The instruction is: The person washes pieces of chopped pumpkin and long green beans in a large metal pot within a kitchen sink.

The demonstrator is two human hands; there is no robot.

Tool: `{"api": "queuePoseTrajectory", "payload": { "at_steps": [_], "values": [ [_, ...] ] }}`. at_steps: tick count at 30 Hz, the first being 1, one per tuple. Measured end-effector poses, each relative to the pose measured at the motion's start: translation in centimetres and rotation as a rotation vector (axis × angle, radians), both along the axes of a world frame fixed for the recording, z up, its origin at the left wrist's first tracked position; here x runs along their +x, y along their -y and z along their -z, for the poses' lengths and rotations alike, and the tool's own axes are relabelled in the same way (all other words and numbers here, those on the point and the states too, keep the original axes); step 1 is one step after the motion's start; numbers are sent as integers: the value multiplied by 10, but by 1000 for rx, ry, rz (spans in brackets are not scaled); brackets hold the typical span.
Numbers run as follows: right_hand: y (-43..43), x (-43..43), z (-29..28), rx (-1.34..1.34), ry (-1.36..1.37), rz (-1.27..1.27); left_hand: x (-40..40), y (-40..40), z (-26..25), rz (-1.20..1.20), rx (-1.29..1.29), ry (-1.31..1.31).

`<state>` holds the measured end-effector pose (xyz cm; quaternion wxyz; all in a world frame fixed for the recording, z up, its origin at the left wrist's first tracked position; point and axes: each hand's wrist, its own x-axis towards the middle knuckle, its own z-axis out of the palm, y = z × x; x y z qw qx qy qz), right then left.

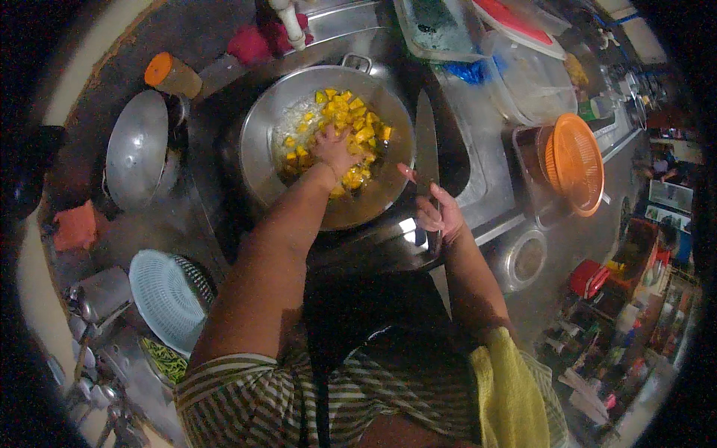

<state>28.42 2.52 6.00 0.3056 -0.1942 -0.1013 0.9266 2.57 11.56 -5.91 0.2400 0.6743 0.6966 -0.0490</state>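
A wide two-handled metal wok (260,134) sits in front of me, with cut yellow pumpkin pieces (341,106) heaped in what looks like clear water. Reaching down into it, my left hand (334,150) lies on the pieces with its fingers spread. Some fingertips are hidden among the pumpkin. At the wok's right rim my right hand (440,211) grips a long broad-bladed knife (427,134) by the handle. The blade points away from me, beside the wok, and the index finger extends toward the rim.
Left stand another metal wok (137,150), an orange-lidded jar (173,75) and a light-blue plastic colander (162,297) near chopped green vegetables (164,361). A white tap (288,22) is at the far side. Plastic tubs (529,84) and an orange basket (577,165) stand right.
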Motion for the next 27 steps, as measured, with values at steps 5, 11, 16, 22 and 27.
{"api": "queuePoseTrajectory", "payload": {
  "at_steps": [5,11,16,22,27],
  "values": [
    [-4,-11,-2,-27,-113,-2,-75,-6,19,0,-204,438],
    [-6,-7,-2,-23,-114,-37,-36,68,15,198,0,-141],
    [-4,-2,1,-7,-78,-25,-23,82,31,205,-23,-8],
    [1,-13,-5,13,-71,18,-73,67,46,-169,191,601],
    [10,-17,-20,9,305,111,-72,101,-22,-167,490,611]
  ]
}}
